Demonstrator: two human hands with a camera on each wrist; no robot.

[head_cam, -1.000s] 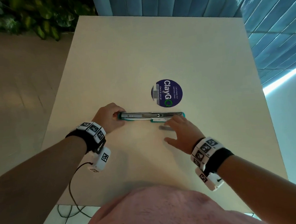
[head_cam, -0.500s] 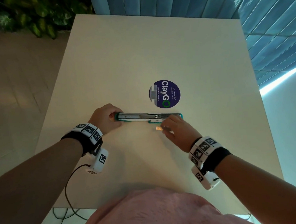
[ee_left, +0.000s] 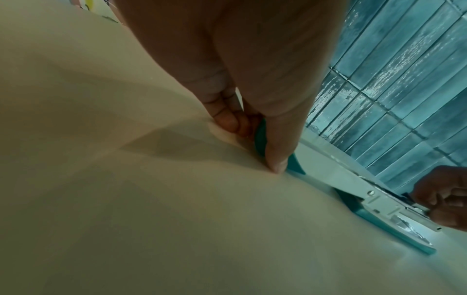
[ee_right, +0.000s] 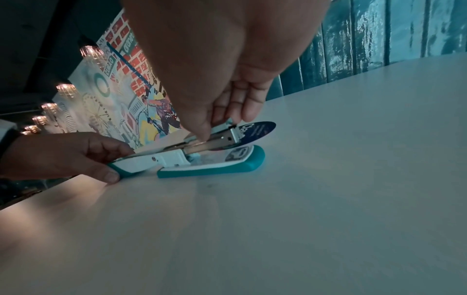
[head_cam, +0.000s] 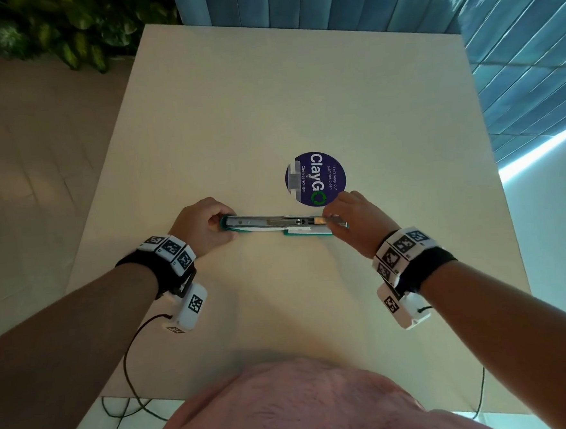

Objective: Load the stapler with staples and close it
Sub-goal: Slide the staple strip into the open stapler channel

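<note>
A teal and white stapler lies opened out flat across the table, its metal magazine facing up. My left hand grips the folded-back cover at the left end, thumb on the near side. My right hand pinches a short silver staple strip over the right end of the magazine. In the right wrist view the thumb and forefinger hold the staple strip just above the open channel, with the teal base below. I cannot tell whether the strip is seated in the channel.
A round purple "ClayGo" sticker sits on the cream table just behind the stapler, with a small grey piece on its left edge. A blue tiled wall runs along the far and right sides. Plants stand at the far left.
My right hand picked the staple strip off the table in front of the stapler and carried it up over the right end of the magazine. The left hand kept its grip.
</note>
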